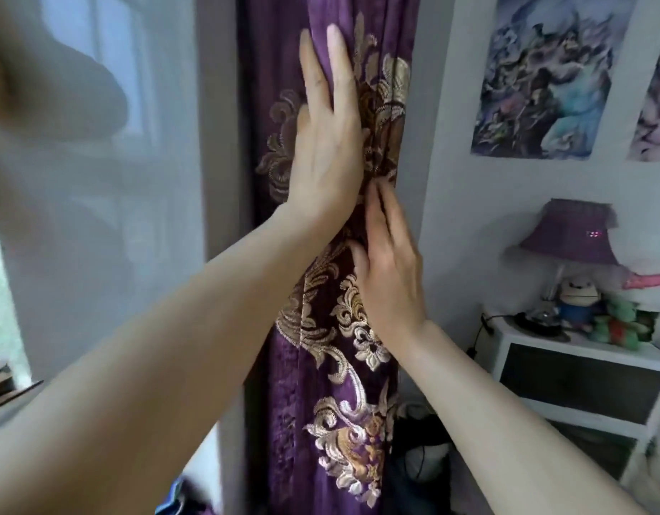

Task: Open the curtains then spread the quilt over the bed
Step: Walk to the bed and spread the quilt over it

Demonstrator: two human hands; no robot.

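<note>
A purple curtain (pixel 309 395) with gold embroidered flowers hangs bunched into a narrow column at the right side of the window. My left hand (pixel 328 143) lies flat against it up high, fingers straight and pointing up. Just below, my right hand (pixel 389 269) presses on the folds at the curtain's right edge, fingers slightly bent and tips tucked into the cloth. Neither hand clearly grips the fabric. A white sheer curtain (pixel 98 217) covers the window to the left. The bed and quilt are out of view.
A white bedside cabinet (pixel 581 381) stands at the right, with a purple lamp (pixel 573 236) and soft toys (pixel 584 295) on top. Posters (pixel 544 76) hang on the wall above. Dark items sit on the floor (pixel 421 470) beside the curtain.
</note>
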